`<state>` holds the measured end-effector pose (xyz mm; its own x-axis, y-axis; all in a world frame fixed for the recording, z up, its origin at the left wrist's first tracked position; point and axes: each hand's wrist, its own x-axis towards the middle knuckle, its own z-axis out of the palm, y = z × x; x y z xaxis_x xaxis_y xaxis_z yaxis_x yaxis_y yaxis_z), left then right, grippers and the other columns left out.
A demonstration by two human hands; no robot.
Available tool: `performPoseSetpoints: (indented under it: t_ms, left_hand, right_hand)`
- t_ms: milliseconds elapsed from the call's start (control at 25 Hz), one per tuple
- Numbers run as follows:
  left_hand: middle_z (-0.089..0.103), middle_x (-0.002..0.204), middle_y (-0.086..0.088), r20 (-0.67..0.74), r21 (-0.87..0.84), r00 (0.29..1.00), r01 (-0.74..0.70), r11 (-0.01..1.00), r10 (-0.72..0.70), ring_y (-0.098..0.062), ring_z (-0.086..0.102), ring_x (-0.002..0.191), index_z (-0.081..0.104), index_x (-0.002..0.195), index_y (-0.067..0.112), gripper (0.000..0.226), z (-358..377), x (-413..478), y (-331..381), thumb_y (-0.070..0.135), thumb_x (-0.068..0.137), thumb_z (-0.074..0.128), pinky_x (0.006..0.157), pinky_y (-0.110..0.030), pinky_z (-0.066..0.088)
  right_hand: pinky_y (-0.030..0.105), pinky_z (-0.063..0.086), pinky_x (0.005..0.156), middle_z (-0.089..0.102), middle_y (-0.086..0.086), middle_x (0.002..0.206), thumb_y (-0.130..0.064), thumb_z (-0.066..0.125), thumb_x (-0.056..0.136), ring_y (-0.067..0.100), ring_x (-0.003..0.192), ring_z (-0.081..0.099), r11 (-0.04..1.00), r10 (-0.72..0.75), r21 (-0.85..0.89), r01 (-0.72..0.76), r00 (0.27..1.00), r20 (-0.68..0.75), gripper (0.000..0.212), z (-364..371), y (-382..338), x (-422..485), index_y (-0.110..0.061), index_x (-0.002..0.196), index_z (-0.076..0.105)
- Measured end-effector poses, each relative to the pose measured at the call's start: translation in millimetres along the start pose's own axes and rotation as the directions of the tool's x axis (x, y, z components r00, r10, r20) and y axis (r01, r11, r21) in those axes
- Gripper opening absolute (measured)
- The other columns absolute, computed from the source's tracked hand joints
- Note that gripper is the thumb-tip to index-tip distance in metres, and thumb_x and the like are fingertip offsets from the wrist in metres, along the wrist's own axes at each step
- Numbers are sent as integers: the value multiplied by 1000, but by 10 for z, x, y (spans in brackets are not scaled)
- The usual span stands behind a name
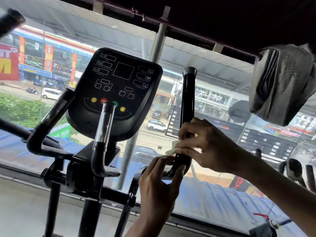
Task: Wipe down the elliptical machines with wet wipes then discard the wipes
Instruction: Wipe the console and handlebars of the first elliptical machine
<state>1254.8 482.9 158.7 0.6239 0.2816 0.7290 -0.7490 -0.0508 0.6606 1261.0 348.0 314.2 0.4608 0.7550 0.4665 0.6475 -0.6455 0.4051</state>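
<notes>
Both hands sit close together on the black upright handle [188,100] of the elliptical, w/ the wet wipe [171,150] between them. Right hand [206,144] is curled round the handle, clamping the wet wipe vs. the tube; a white corner sticks out just left of its fingers. Left hand [159,182] is directly below it, thumb on the handle's base, fingertips apparently pinching the wipe's lower edge. That's partly hidden, so not 100% sure. Console [116,88] is up & left of both hands; inner grip bar [104,124] is left of them, near.

Risks, imo:
- Wipe looks small & bunched, so prob. only a strip of tube gets wetted and the far side of the handle gets missed.
- Hands pulling opposite ways could tear it.
- The handle likely pivots, so a hard push may swing it & break the grip.
- A loose pinch means the wipe drops below the hands.
</notes>
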Motion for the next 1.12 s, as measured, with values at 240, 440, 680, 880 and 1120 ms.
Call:
performPoseSetpoints:
  t_ms: [240,440,680,880,1120]
  left_hand:
    - [73,100,19,-1,136,999,-36,990,37,4,69,86,76,97,27,20,-58,-24,19,42,86,68,63,-28,58]
    - [73,105,13,21,168,996,-84,982,82,5,66,90,78,101,16,17,-84,-67,18,15,85,78,73,-6,49]
    - [74,103,2,94,140,992,-98,985,85,21,59,95,76,102,5,24,-207,-77,137,-7,82,74,79,3,42]
    - [75,96,13,162,109,976,131,985,-148,2,70,85,74,104,18,22,-392,-330,176,2,88,71,76,-14,55]
    - [78,90,-1,167,118,684,701,703,-710,-20,74,90,74,99,24,13,-906,-983,85,13,92,69,78,-37,58]
  right_hand:
    - [24,40,75,63,2,91,-22,70,94,18,79,49,982,187,37,-185,932,-312,14,222,-114,-296,-13,100,80]
    - [16,44,80,66,6,92,-17,67,95,20,83,59,927,356,87,-365,784,-509,17,512,-434,-508,-8,104,78]
    - [22,48,80,68,6,92,-8,67,94,19,85,62,856,489,201,-476,621,-612,15,763,-804,-650,-4,104,77]
    - [18,46,66,73,-12,87,-14,75,90,2,74,60,549,835,639,-538,391,-388,8,1021,-1249,-868,-21,92,78]
    - [19,46,62,75,-2,78,-13,71,92,4,68,63,-243,836,895,-374,387,388,9,1335,-1940,-1239,-12,86,78]
